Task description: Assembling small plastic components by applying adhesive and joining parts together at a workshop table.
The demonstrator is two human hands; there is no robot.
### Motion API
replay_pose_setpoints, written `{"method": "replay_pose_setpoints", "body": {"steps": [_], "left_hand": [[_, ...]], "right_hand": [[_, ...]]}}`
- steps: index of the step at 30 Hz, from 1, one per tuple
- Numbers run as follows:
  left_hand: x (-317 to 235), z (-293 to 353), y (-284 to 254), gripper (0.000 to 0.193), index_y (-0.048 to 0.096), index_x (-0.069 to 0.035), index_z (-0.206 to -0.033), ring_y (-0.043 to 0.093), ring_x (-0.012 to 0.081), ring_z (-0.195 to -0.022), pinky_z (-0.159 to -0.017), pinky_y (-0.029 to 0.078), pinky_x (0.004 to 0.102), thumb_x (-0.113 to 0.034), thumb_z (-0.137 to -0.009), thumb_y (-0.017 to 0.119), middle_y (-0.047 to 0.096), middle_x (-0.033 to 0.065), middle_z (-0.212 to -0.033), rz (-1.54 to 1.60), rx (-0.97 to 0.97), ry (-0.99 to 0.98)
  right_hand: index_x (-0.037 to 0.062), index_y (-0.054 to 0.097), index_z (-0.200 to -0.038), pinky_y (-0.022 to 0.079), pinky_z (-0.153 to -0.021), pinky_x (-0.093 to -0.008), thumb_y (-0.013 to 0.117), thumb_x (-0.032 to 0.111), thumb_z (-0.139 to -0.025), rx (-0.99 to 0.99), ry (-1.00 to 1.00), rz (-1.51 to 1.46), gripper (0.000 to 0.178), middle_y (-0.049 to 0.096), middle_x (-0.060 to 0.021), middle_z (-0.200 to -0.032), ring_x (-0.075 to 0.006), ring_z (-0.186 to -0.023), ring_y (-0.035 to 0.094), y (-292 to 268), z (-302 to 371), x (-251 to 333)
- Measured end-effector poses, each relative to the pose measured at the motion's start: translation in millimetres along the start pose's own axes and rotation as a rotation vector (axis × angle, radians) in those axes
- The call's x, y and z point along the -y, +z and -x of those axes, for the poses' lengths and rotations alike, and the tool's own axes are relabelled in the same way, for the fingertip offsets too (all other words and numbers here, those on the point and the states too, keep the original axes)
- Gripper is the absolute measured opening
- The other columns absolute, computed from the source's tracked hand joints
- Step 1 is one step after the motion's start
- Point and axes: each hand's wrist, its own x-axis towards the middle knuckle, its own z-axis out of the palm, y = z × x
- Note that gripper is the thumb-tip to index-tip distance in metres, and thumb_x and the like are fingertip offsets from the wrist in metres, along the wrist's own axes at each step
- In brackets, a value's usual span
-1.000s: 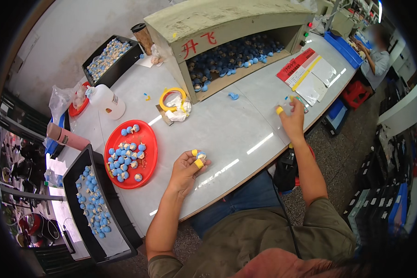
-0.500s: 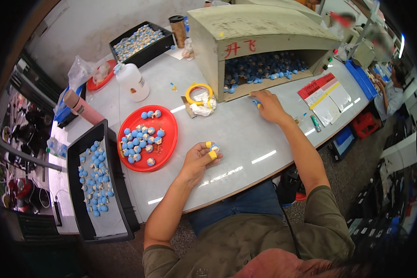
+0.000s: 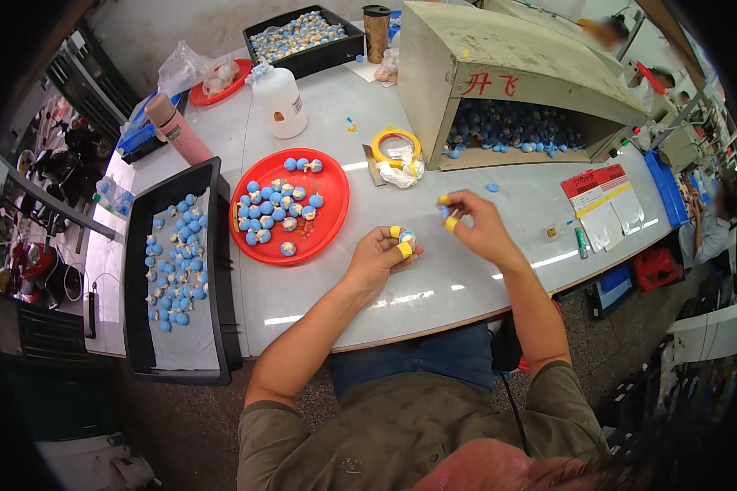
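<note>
My left hand [image 3: 378, 260], with yellow tape on thumb and finger, pinches a small blue-and-white ball [image 3: 409, 238] above the grey table. To its right, my right hand [image 3: 477, 231] has yellow-taped fingertips closed on a small blue piece [image 3: 443, 211]. Another blue piece [image 3: 492, 187] lies loose on the table beyond that hand. Behind it stands a beige box [image 3: 422, 98], open at the front, with many blue pieces [image 3: 516, 131] inside. Left of my hands, a red plate [image 3: 332, 213] holds several blue balls with cream-coloured patches.
A black tray [image 3: 225, 319] of similar balls is at the left, another black tray [image 3: 352, 42] at the back. A white bottle [image 3: 278, 102], pink flask [image 3: 180, 135], yellow tape roll [image 3: 377, 147] and brown tumbler [image 3: 376, 37] stand around. Papers [image 3: 602, 209] lie at right.
My right hand has come back from the box's opening toward my left hand, holding a blue piece. A loose blue piece now shows near the box. The whole view has shifted.
</note>
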Motion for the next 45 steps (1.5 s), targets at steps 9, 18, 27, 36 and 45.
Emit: {"method": "replay_pose_setpoints", "body": {"steps": [9, 18, 27, 36, 45], "left_hand": [[4.4, -3.8, -3.9, 0.034, 0.047, -0.003, -0.113, 0.064, 0.0169, -0.097, -0.087, 0.054, 0.0266, -0.007, -0.087, 0.068, 0.062, 0.0094, -0.105, 0.066, 0.029, 0.046], [6.1, -3.8, -4.7, 0.032, 0.047, -0.003, -0.113, 0.063, 0.0156, -0.098, -0.089, 0.054, 0.0272, -0.006, -0.087, 0.067, 0.061, 0.0091, -0.107, 0.075, 0.043, 0.034], [-2.9, -0.5, -1.4, 0.020, 0.047, -0.002, -0.115, 0.065, 0.0203, -0.100, -0.085, 0.057, 0.0265, -0.010, -0.097, 0.052, 0.061, 0.0134, -0.111, 0.239, 0.030, -0.041], [2.7, -4.0, -0.9, 0.023, 0.045, 0.001, -0.119, 0.063, 0.0199, -0.103, -0.087, 0.056, 0.0270, -0.006, -0.098, 0.048, 0.059, 0.0140, -0.114, 0.255, 0.045, -0.037], [4.5, -3.7, -4.2, 0.027, 0.048, 0.000, -0.121, 0.063, 0.0193, -0.103, -0.084, 0.056, 0.0270, -0.010, -0.097, 0.051, 0.060, 0.0121, -0.114, 0.258, 0.068, -0.034]], "right_hand": [[-0.0018, 0.062, -0.102, 0.047, -0.073, -0.0260, 0.065, -0.001, -0.078, -0.015, -0.056, -0.195, 0.024, 0.063, -0.0078, -0.098, -0.0137, -0.083, 0.057, 48.2, 15.8, -0.2], [0.0010, 0.062, -0.100, 0.045, -0.071, -0.0251, 0.068, 0.001, -0.079, -0.010, -0.018, -0.211, 0.022, 0.063, -0.0044, -0.097, -0.0125, -0.086, 0.057, 49.6, 18.2, -2.4], [0.0005, 0.062, -0.102, 0.045, -0.071, -0.0245, 0.066, 0.001, -0.080, -0.003, 0.026, -0.264, 0.022, 0.063, -0.0042, -0.095, -0.0110, -0.084, 0.056, 47.3, 15.9, -10.2], [0.0003, 0.062, -0.104, 0.045, -0.070, -0.0246, 0.066, -0.001, -0.080, 0.000, -0.018, -0.310, 0.024, 0.063, -0.0049, -0.096, -0.0110, -0.082, 0.056, 48.4, 18.5, -11.1], [0.0001, 0.065, -0.100, 0.047, -0.069, -0.0259, 0.064, -0.004, -0.078, -0.033, -0.097, -0.169, 0.022, 0.063, -0.0076, -0.098, -0.0142, -0.081, 0.059, 45.4, 16.5, 7.4]]}}
